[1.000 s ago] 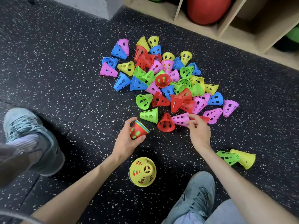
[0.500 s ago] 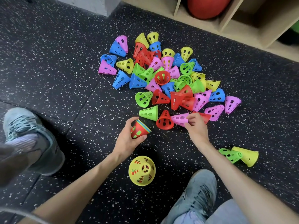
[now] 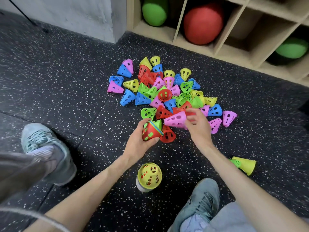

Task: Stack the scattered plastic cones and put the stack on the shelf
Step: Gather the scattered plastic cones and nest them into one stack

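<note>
Two hands busy: your left hand (image 3: 136, 144) grips red-topped stack (image 3: 151, 133); right hand (image 3: 198, 125) pinches pink cone (image 3: 176, 120) at stack's 2 o'clock

Both forearms are bare. The pale teal lace-up sneakers (image 3: 50, 151) have matching laces, worn with light lavender ribbed socks (image 3: 41, 152) and light grey-blue fabric trousers (image 3: 234, 220).

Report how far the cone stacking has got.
Done: a yellow-topped stack stands on the floor. In hand: the left hand holds a short red stack; the right hand brings a pink cone. Left: the loose pile, two stray cones, and nothing is on the shelf yet.
</note>
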The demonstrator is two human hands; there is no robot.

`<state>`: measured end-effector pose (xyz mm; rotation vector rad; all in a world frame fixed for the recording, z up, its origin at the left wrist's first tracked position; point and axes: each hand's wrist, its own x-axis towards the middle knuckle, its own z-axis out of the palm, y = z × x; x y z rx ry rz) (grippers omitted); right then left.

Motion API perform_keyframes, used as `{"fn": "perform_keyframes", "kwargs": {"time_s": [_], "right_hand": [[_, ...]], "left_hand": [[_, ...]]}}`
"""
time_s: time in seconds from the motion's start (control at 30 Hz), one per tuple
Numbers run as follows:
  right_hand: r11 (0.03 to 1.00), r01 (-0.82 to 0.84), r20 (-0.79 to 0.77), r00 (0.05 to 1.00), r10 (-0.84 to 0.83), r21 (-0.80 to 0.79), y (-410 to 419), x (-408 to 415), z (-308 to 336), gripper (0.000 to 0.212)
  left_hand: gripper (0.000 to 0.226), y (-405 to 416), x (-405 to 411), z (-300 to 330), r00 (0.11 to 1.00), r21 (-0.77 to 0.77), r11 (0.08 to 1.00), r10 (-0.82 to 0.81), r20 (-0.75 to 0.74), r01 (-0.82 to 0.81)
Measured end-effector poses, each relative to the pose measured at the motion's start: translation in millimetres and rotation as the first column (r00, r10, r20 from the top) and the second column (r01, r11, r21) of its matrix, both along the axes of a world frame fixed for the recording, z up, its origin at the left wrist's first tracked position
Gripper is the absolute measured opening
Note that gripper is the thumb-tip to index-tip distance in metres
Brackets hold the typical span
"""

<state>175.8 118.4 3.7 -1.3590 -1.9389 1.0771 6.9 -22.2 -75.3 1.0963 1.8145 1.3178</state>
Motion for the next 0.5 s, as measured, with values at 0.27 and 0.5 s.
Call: {"fn": "perform_keyframes", "kwargs": {"time_s": [0.27,0.5], "right_hand": [[0.948,-0.312,-0.058,0.949,0.309,-0.058,-46,-17,59,0.031],[0.909,-0.376,-0.210,0.918,0.337,-0.183,-82,-13,89,0.033]], "left_hand": [[0.075,-19,2,54,0.997,0.147,0.989,-0.024,-0.079,0.035],[0.074,-42,-22,106,0.966,0.021,0.976,-0.211,-0.149,0.217]]}}
